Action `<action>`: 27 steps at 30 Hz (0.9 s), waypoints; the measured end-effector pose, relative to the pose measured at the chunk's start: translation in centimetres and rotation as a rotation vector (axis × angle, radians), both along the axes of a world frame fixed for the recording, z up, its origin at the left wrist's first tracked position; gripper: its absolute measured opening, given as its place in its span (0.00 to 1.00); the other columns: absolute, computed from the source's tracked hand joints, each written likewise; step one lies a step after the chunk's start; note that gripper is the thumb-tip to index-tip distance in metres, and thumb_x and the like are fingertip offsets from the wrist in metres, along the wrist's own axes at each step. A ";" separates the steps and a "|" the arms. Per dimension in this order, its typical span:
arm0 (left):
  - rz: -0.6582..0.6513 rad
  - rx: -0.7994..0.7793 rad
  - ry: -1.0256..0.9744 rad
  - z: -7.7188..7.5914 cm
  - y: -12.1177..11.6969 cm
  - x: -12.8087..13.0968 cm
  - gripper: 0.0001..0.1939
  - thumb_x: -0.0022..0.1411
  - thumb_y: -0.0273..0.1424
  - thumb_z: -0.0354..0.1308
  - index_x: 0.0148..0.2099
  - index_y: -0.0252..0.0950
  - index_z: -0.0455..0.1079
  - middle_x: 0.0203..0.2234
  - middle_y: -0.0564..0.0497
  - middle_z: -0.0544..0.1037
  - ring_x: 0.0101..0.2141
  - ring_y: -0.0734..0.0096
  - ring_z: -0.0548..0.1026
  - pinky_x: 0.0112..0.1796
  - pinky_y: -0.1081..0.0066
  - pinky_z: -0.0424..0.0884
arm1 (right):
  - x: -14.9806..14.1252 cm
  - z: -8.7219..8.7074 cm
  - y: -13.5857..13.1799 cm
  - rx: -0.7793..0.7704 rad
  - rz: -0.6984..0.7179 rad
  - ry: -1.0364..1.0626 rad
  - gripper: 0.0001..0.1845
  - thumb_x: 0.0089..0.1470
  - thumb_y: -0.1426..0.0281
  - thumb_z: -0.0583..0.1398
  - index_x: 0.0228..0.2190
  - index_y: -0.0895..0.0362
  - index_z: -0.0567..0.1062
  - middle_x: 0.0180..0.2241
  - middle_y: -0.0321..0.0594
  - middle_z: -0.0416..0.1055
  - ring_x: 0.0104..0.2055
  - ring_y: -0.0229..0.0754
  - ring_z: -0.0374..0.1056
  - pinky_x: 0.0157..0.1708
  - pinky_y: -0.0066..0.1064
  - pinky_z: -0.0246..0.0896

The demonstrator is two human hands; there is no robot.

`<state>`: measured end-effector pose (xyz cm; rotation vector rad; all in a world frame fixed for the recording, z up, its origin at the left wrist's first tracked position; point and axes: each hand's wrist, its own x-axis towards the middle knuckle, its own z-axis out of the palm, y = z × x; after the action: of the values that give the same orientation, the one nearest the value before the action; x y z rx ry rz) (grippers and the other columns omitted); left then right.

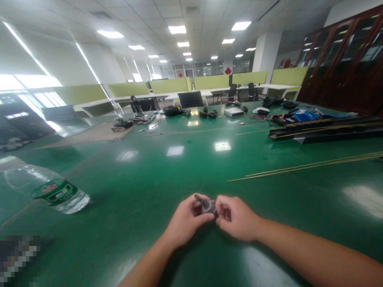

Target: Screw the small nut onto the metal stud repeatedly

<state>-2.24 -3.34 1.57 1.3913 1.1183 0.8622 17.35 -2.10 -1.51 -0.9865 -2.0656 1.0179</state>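
My left hand (187, 221) is closed around a small metal part (206, 205), its thumb along the near side. A dark, ribbed stem juts up and to the left from a round, lighter collar on the part; its exact kind I cannot make out. Right beside it, my right hand (237, 217) is curled with thumb and fingers pinched together at the part's right end. Whatever lies between those fingertips is hidden. Both hands are just above the green tabletop (143, 235), near its front.
A clear water bottle (61, 195) with a green label stands at the left. Thin brass-coloured rods (284, 170) lie at the right, in front of long black channels (326, 129). Tools, cables and small black parts (208, 113) line the far side. A pixelated patch covers the lower left corner.
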 end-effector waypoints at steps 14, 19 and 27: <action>0.024 0.068 -0.026 -0.6 -0.3 -0.3 0.21 0.55 0.34 0.66 0.50 0.34 0.72 0.44 0.45 0.78 0.44 0.61 0.76 0.49 0.62 0.72 | 0.0 -0.1 0.1 -0.036 0.033 -0.036 0.07 0.46 0.78 0.60 0.29 0.55 0.70 0.21 0.29 0.68 0.21 0.34 0.64 0.24 0.23 0.56; 0.042 0.292 0.166 -0.3 -0.6 -0.7 0.16 0.58 0.32 0.63 0.50 0.40 0.75 0.43 0.47 0.76 0.44 0.65 0.75 0.44 0.68 0.73 | -0.1 -0.1 0.1 -0.067 -0.020 0.010 0.06 0.47 0.79 0.59 0.27 0.56 0.69 0.20 0.30 0.66 0.22 0.34 0.62 0.23 0.23 0.55; 0.107 0.718 0.468 -0.1 -0.3 -2.2 0.15 0.60 0.26 0.62 0.50 0.39 0.72 0.43 0.47 0.75 0.44 0.66 0.73 0.47 0.66 0.70 | 0.0 0.3 0.1 -0.104 -0.068 0.124 0.15 0.49 0.75 0.62 0.41 0.55 0.69 0.27 0.31 0.70 0.24 0.34 0.64 0.25 0.23 0.57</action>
<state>-4.49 -3.65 1.47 2.2248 1.2999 1.1100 17.30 -2.02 -1.23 -1.0121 -1.8830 1.1312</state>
